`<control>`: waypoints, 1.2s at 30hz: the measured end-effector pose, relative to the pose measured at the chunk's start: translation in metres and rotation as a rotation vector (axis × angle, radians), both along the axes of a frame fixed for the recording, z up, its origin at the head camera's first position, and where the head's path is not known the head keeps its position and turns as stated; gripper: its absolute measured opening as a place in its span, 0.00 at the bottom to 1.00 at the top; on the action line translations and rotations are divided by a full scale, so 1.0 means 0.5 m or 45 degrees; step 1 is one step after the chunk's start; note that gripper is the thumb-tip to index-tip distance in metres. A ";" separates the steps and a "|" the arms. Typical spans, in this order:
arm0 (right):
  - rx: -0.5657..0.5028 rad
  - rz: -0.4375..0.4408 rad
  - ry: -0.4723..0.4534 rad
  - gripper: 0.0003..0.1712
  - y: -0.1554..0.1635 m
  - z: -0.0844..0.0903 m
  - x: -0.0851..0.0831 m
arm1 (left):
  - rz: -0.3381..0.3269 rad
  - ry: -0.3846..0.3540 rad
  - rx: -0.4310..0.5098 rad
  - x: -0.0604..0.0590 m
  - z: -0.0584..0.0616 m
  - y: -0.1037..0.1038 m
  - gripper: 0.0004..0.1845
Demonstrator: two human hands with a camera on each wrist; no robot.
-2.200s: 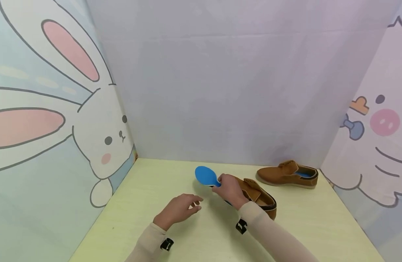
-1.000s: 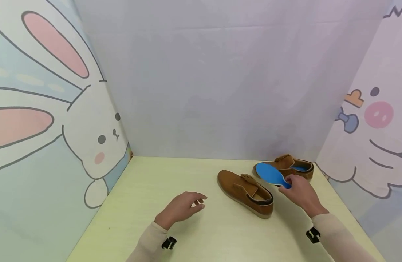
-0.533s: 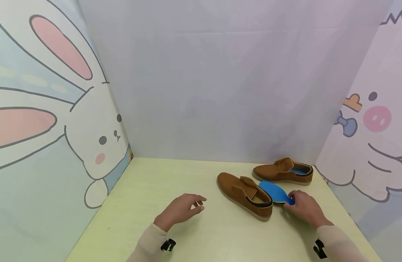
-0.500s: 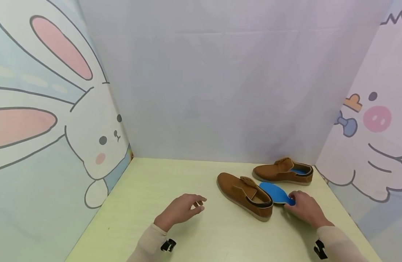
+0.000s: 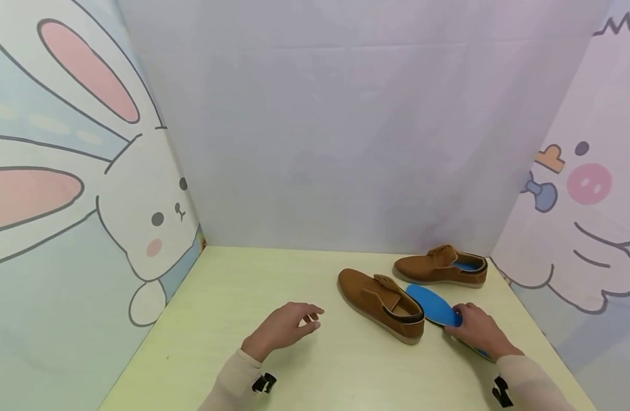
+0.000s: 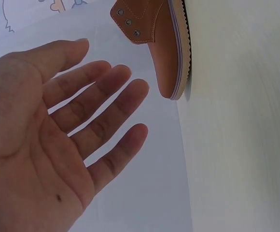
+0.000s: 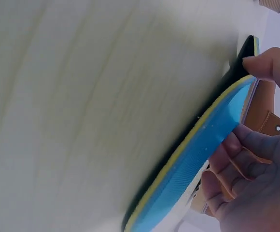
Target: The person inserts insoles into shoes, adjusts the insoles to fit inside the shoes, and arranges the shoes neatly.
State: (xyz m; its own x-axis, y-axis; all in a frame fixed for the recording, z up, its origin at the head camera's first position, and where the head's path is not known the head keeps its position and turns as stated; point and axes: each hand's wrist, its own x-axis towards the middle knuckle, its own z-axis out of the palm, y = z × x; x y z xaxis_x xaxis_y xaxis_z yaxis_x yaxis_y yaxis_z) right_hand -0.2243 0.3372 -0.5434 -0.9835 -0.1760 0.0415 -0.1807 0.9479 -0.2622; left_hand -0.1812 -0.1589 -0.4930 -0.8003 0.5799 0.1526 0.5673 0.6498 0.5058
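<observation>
Across its middle, a blue insole (image 5: 432, 303) is pinched by my right hand (image 5: 476, 331), low over the table to the right of the nearer brown shoe (image 5: 363, 291). In the right wrist view the insole (image 7: 183, 179) shows a yellow edge layer and a dark underside, with the thumb on one edge and the fingers on the other. My left hand (image 5: 281, 325) hovers left of that shoe, holding nothing; in the left wrist view its fingers are loosely spread. The inside of the nearer shoe looks tan.
A second brown shoe (image 5: 423, 271) stands behind at the right, with blue lining its inside (image 5: 466, 266). The pale yellow table (image 5: 253, 279) meets a grey back curtain (image 5: 315, 142) and cartoon-printed side walls.
My right hand has carried the insole from the nearer shoe's left side to its right and lowered it. Its other end now shows beyond the hand. The left hand has barely moved.
</observation>
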 end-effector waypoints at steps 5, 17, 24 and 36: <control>0.055 0.038 -0.007 0.45 0.005 -0.008 -0.002 | 0.000 0.004 0.000 0.001 0.001 0.001 0.15; 0.095 0.019 -0.113 0.56 -0.001 0.006 -0.002 | -0.014 0.002 0.002 -0.002 -0.004 0.002 0.15; 0.106 0.021 0.133 0.41 -0.046 0.042 0.016 | -0.027 0.004 0.013 -0.003 -0.010 0.002 0.15; -0.240 0.163 0.104 0.22 -0.173 0.082 -0.029 | -0.051 -0.012 0.027 -0.017 -0.014 0.024 0.15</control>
State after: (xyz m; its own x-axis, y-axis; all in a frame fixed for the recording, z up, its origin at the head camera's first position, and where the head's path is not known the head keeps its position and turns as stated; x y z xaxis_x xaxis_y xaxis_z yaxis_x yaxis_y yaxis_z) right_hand -0.2390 0.2506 -0.5023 -0.9457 -0.2809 0.1638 -0.3243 0.8516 -0.4119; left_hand -0.1899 -0.1467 -0.4999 -0.7780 0.6081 0.1580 0.5879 0.6158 0.5246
